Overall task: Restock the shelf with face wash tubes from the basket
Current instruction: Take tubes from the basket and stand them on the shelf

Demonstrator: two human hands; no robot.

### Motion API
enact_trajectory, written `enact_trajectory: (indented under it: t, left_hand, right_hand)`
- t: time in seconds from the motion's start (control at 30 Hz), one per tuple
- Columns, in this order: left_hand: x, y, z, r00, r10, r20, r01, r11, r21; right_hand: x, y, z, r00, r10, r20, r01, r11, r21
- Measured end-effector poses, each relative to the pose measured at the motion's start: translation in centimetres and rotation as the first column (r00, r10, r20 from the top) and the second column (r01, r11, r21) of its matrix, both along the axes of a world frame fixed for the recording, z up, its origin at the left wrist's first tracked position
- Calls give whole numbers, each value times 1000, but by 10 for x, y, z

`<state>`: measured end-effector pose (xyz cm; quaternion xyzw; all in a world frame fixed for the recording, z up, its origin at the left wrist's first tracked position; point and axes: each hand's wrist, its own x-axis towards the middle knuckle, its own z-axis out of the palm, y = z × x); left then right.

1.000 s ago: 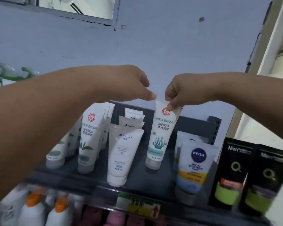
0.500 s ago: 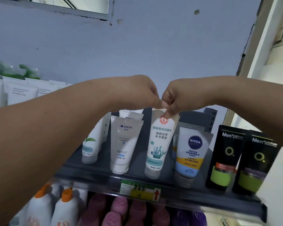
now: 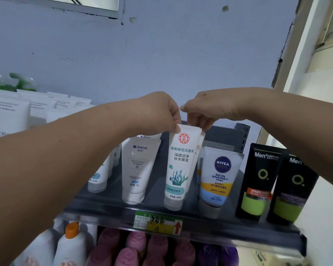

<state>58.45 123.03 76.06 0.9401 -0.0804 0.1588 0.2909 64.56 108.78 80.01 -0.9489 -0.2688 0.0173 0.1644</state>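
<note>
The left hand (image 3: 158,112) has come onto the face wash tube (image 3: 178,167), pinching its crimped top at 10 o'clock; the right hand (image 3: 206,110) pinches at 2 o'clock. On the dark shelf (image 3: 238,230) the white tube, with red seal and teal seaweed print, stands cap-down, Manting tube (image 3: 136,169) at 9 o'clock, Nivea tube (image 3: 217,177) at 3 o'clock

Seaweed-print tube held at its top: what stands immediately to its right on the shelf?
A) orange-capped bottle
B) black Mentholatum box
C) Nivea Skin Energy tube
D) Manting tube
C: the Nivea tube stands right beside the seaweed-print tube, which the left hand and right hand pinch at its top corners; the Manting tube is on its left.
</note>
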Motion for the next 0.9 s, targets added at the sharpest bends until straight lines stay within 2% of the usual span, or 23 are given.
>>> enact_trajectory:
  t: [0.23,0.53,0.77,0.9]
  left_hand:
    - [10,4,-3,999,17,38,-15,999,-37]
    - [17,2,-4,998,30,49,-27,998,-55]
    - [19,6,-12,1000,-25,5,25,994,-102]
    - [14,4,-5,999,-22,-46,19,998,-62]
  right_hand:
    - [10,-4,0,995,62,81,-57,996,-71]
    - [22,-3,2,992,113,57,-106,989,-104]
    - [30,-5,-1,997,61,38,-56,989,-137]
    - [35,-5,-4,995,50,82,-39,991,-130]
